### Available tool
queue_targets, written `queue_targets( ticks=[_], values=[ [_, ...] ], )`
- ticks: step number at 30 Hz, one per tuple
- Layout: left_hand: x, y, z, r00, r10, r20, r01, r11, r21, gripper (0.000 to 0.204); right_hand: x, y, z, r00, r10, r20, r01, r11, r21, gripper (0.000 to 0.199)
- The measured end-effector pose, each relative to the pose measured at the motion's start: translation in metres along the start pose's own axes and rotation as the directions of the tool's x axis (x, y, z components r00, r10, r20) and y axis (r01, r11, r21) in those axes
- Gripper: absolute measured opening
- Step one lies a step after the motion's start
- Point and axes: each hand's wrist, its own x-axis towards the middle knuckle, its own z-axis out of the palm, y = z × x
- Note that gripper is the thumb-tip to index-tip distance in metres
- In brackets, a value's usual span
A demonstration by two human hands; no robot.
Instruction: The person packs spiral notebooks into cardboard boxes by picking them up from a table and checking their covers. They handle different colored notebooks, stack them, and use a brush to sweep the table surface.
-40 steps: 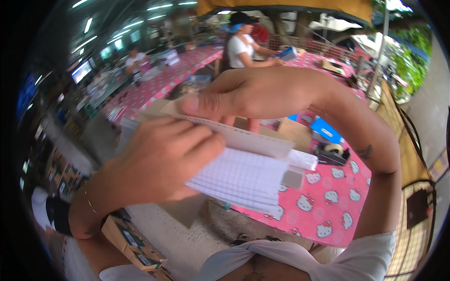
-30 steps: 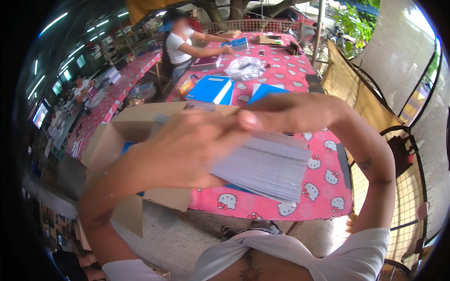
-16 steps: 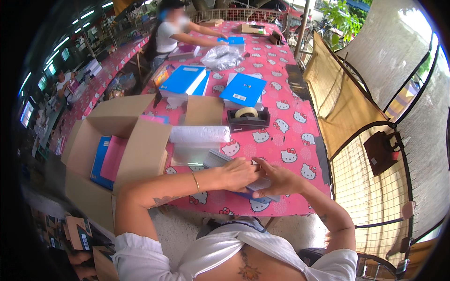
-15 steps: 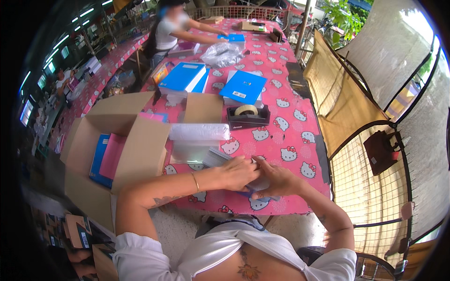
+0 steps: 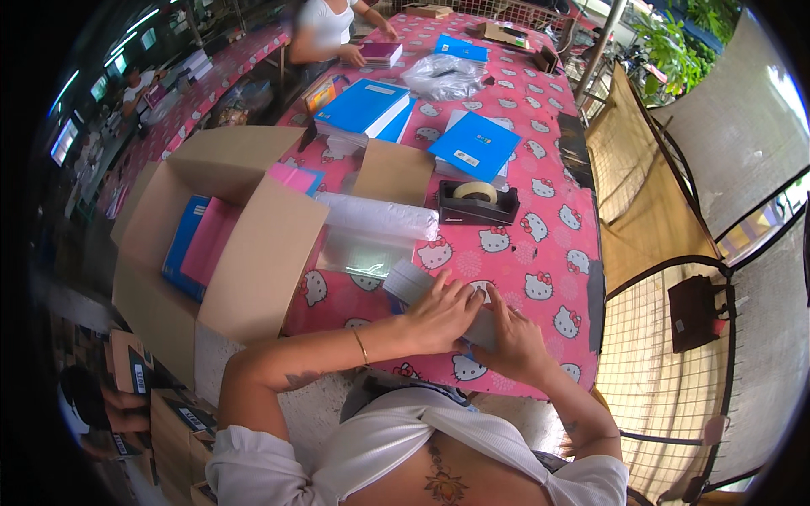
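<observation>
Near the front edge of the table, a small flat pack with a pale grey, lined top (image 5: 406, 282) and some blue at its side lies aslant under my hands. My left hand (image 5: 440, 315) rests over its middle, fingers bent and pressed down on it. Around its right end is my right hand (image 5: 515, 339), with its fingertips close to those of the left. Both hands cover much of the pack, so its kind cannot be made out. Beyond it lie a sheet of clear plastic (image 5: 367, 253) and a white plastic roll (image 5: 380, 217).
An open cardboard box (image 5: 261, 261) with blue and pink books stands left. Behind the roll are a black tape dispenser (image 5: 478, 207) and blue book stacks (image 5: 476, 145) (image 5: 361, 105). A co-worker (image 5: 325, 34) stands at the far left beside purple books (image 5: 380, 53). Mesh fencing (image 5: 658, 354) lines the right.
My view has shifted, so the table sits differently. My hands have moved slightly along the pack, and more of its grey top shows. The co-worker's hands have gone from blue books to purple ones.
</observation>
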Motion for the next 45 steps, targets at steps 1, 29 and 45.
queue_targets(
  ticks=[1,29,45],
  values=[
    [0.0,0.001,0.001,1.0,-0.011,-0.004,0.011,1.0,0.0,0.086,0.0,-0.006,0.003,0.998,-0.024,-0.054,0.02,0.996,-0.084,0.102],
    [0.144,-0.248,0.077,0.667,-0.519,-0.534,0.253,0.833,-0.492,0.021,0.121,0.05,-0.248,0.839,0.32,-0.44,0.145,0.648,0.748,0.064],
    [0.278,-0.281,0.093,0.763,-0.539,-0.356,0.443,0.838,-0.318,0.066,0.219,0.168,-0.301,0.725,0.445,-0.526,0.281,0.506,0.815,0.048]
  ],
)
